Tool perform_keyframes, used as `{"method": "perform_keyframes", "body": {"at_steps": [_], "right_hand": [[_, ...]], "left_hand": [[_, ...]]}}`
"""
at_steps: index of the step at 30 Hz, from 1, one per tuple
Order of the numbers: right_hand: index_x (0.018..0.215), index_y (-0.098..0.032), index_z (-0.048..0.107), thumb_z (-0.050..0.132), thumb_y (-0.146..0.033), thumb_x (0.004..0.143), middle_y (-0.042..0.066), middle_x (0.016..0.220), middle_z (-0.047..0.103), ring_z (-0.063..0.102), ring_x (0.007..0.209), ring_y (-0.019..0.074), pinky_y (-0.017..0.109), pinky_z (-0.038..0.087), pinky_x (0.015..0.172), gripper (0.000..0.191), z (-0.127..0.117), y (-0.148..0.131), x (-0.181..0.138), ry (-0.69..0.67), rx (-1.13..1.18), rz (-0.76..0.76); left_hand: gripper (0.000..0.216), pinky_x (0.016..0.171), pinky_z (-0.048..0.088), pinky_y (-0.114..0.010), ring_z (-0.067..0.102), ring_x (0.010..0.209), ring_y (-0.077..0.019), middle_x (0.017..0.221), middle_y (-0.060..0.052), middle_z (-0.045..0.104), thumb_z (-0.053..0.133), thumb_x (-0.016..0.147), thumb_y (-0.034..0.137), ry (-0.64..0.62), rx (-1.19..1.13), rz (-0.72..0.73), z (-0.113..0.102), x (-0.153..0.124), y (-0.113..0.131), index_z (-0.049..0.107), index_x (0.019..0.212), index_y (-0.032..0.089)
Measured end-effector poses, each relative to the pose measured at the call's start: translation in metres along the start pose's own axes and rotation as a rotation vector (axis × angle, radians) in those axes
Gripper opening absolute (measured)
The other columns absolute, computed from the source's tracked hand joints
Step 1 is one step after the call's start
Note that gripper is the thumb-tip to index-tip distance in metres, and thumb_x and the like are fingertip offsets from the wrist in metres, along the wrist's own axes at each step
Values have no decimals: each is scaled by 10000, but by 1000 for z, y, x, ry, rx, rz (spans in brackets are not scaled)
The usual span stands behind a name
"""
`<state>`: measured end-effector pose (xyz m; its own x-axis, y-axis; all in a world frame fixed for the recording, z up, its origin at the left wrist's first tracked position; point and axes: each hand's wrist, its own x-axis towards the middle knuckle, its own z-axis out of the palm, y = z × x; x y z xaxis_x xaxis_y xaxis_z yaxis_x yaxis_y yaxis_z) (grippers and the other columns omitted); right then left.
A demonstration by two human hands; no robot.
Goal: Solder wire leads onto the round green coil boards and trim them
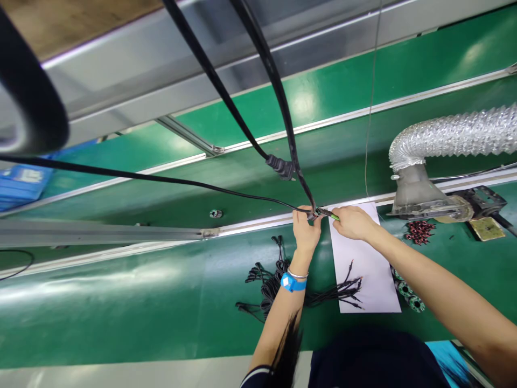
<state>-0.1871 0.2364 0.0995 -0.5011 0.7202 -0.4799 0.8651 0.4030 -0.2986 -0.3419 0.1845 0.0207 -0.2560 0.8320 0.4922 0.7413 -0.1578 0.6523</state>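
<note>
My left hand (306, 230) is raised above the green bench and pinches a bundle of black cables (283, 113) where they meet. My right hand (353, 222) is closed too, holding a small tool with a green tip (334, 216) against that same spot. A black plug (280, 166) hangs on one cable just above my hands. A blue wrist strap (291, 282) and a thin bangle sit on my left wrist.
A white sheet (369, 272) lies on the green mat (121, 302) with several loose black leads (266, 288). At the right stand a silver flexible duct with a hood (420, 188), red coils (419, 230), green ring parts (410, 296). A blue bin (22, 183) is far left.
</note>
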Motion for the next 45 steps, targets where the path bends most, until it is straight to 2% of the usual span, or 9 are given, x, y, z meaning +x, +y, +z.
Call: {"method": "perform_keyframes", "body": {"at_steps": [6, 11, 19, 26, 30, 34, 38, 41, 45], "right_hand": [[1089, -100, 594, 449, -395, 960, 104, 1033, 618, 592, 985, 178, 387, 462, 909, 353, -2, 7, 22, -43, 113, 71], [1112, -69, 567, 443, -415, 958, 131, 1029, 611, 596, 948, 181, 376, 467, 874, 399, -2, 16, 29, -48, 217, 189], [1008, -157, 571, 459, -312, 866, 45, 929, 625, 584, 819, 136, 266, 444, 778, 238, 67, 54, -135, 148, 481, 217], [1013, -155, 487, 494, -348, 805, 35, 775, 566, 555, 677, 165, 338, 464, 722, 284, 162, 115, -274, 445, 486, 680], [1098, -139, 484, 623, -409, 764, 69, 967, 594, 577, 775, 141, 320, 489, 781, 452, 203, 112, -273, 417, 550, 593], [1132, -113, 481, 636, -466, 785, 94, 1026, 588, 580, 892, 167, 358, 480, 845, 519, 228, 99, -249, 430, 565, 594], [1024, -115, 503, 574, -434, 839, 82, 936, 592, 568, 851, 162, 363, 475, 814, 375, 227, 92, -250, 503, 562, 630], [970, -133, 458, 587, -415, 820, 74, 960, 595, 534, 730, 113, 307, 482, 737, 344, 205, 83, -259, 570, 609, 559], [914, -175, 377, 588, -369, 809, 85, 1092, 594, 509, 709, 92, 271, 479, 711, 305, 147, 61, -252, 595, 681, 305]], "left_hand": [[354, 863, 452, -356, 521, 978, -210, 1027, -104, 532, 696, 760, 213, -49, -12, -94, 12, -5, -18, 514, 1057, 147], [403, 822, 463, -330, 543, 902, -174, 1041, -102, 516, 714, 717, 193, -91, 2, -249, 47, 9, -63, 525, 1067, 123], [376, 832, 476, -343, 573, 866, -165, 957, -59, 589, 716, 740, 215, -194, 70, -449, 77, 45, -114, 534, 1049, 101], [550, 1018, 345, -376, 470, 1119, -241, 1205, -151, 504, 687, 745, 251, -212, 186, -384, 41, 14, -90, 474, 1223, 83], [203, 979, 339, -436, 510, 981, -250, 881, -88, 584, 651, 757, 250, -318, 231, -372, 26, -15, -86, 611, 901, 112], [129, 971, 342, -437, 518, 965, -219, 856, -63, 577, 580, 830, 232, -336, 235, -397, 29, -10, -93, 615, 874, 117], [133, 984, 349, -442, 494, 1046, -231, 981, -103, 557, 526, 840, 165, -250, 173, -427, 33, 9, -82, 586, 932, 90], [236, 995, 357, -463, 432, 1156, -269, 1142, -187, 492, 443, 871, 178, -208, 39, -374, 26, 2, -40, 551, 1040, 52], [327, 877, 487, -392, 576, 953, -228, 1061, -141, 584, 582, 805, 355, -569, -329, -127, -6, -40, 56, 620, 1029, 119]]}}
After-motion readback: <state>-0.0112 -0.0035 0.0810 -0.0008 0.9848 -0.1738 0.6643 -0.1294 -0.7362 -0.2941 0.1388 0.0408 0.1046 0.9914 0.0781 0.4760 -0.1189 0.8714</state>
